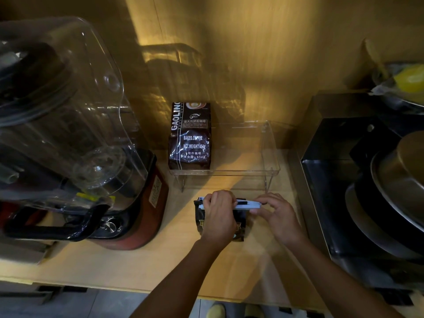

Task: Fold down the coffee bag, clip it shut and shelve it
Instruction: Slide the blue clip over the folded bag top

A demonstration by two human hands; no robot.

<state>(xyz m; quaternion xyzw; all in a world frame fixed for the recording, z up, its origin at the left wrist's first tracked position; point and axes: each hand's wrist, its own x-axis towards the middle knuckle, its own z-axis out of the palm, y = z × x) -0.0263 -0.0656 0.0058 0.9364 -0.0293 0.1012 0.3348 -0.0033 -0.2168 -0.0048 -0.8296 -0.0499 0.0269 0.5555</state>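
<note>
— What's the setting?
— A pale wooden worktop [96, 262] against a wood-panelled wall [263, 42], lit warm yellow from above, with dark corners.
— And around it?
— A big blender [68, 125] with a clear jug stands at the left; a black metal appliance [339, 180] with stacked pans [394, 180] sits at the right. Grey floor [91, 304] shows below the front edge.

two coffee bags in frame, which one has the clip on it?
The small dark bag on the counter under both hands, white clip across its top. The larger bag on the clear shelf has none.
</note>
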